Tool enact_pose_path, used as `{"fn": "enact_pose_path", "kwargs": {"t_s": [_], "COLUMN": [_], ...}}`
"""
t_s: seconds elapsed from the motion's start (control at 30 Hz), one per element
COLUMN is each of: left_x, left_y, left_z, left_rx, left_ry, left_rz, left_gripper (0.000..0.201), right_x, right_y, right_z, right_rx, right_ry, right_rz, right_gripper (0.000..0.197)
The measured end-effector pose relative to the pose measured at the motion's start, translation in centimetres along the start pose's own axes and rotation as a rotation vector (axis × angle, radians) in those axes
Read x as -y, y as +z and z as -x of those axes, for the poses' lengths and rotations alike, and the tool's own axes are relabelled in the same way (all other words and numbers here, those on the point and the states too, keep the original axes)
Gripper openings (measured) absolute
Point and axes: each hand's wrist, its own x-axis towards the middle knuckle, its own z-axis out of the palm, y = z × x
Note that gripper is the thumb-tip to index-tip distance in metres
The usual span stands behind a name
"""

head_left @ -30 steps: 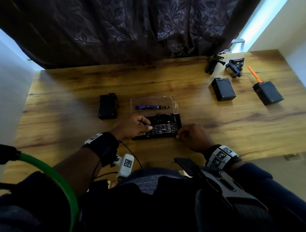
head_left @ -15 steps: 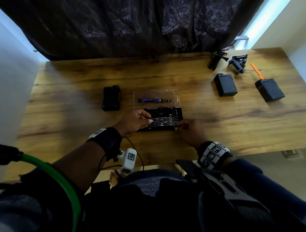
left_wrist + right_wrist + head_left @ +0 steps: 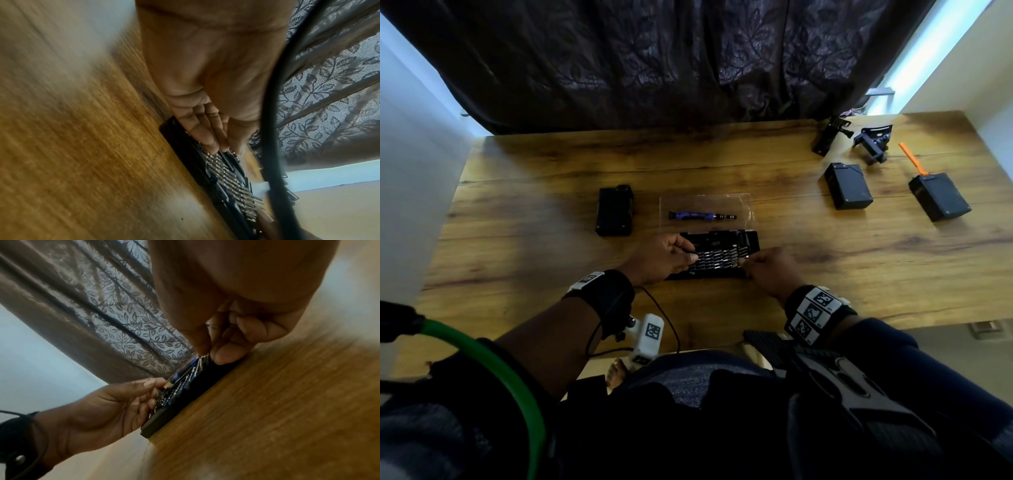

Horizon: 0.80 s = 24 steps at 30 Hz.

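Obs., both hands at work.

- Wooden table (image 3: 551, 192): carries everything; runs out on all sides of the two grips.
- Dark leaf-patterned curtain (image 3: 654, 61): hangs past the table's far edge, well beyond the grips.
- Bit tray (image 3: 722, 240): black, flat on the table, lying between the two hands with its long side toward the person. One hand is at each end of it. Rows of metal bits (image 3: 717, 262) fill its near half, between the two grips.
- Left hand (image 3: 664, 255): holds the tray's left end. The thumb lies over the top of the bits and the fingers curl round the end, which the right wrist view shows plainly. In the left wrist view the fingers (image 3: 205, 138) rest on the first bits.
- Right hand (image 3: 770, 270): at the tray's right end, with thumb and forefinger tips closed on a single bit (image 3: 203, 356) at the right end of the rows. The other fingers are curled against the tray's edge. Whether the bit is seated or lifted, cannot tell.
- Black box (image 3: 614, 212): just beyond and to the left of the left-hand grip, clear of the tray.
- Two black boxes (image 3: 847, 186): well to the right of and beyond the right-hand pinch.
- Clear lid (image 3: 736, 205): directly beyond both grips, against the tray's far edge.
- Blue-handled screwdriver (image 3: 697, 216): lies on the lid, parallel to the tray, untouched by either hand.
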Motion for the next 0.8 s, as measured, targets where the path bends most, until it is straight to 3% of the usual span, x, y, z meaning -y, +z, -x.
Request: {"fn": "enact_pose_path", "kwargs": {"t_s": [0.23, 0.47, 0.53, 0.63, 0.7, 0.8], "left_x": [-0.1, -0.9, -1.8, -4.1, -5.8, -7.4], "left_y": [-0.2, -0.3, -0.4, -0.2, -0.1, -0.1], "left_z": [0.2, 0.2, 0.2, 0.2, 0.0, 0.0], "left_rx": [0.018, 0.048, 0.064, 0.08, 0.123, 0.171], "left_ry": [0.0, 0.008, 0.016, 0.058, 0.079, 0.105], "left_rz": [-0.003, -0.062, -0.053, 0.03, 0.077, 0.103], "left_gripper": [0.023, 0.026, 0.023, 0.022, 0.03, 0.046], "right_x": [-0.7, -0.8, 0.5, 3.4, 5.3, 7.6], "right_y": [0.1, -1.9, -2.5, -3.0, -3.1, -2.8], "right_z": [-0.1, -0.1, 0.4, 0.8, 0.6, 0.0], "right_rx": [-0.082, -0.147, -0.104, 0.106, 0.223, 0.252], "right_ry": [-0.023, -0.002, -0.018, -0.098, -0.182, -0.284], "right_rz": [0.048, -0.092, -0.161, -0.205, -0.172, -0.101], "right_gripper": [0.03, 0.026, 0.023, 0.023, 0.02, 0.017]}}
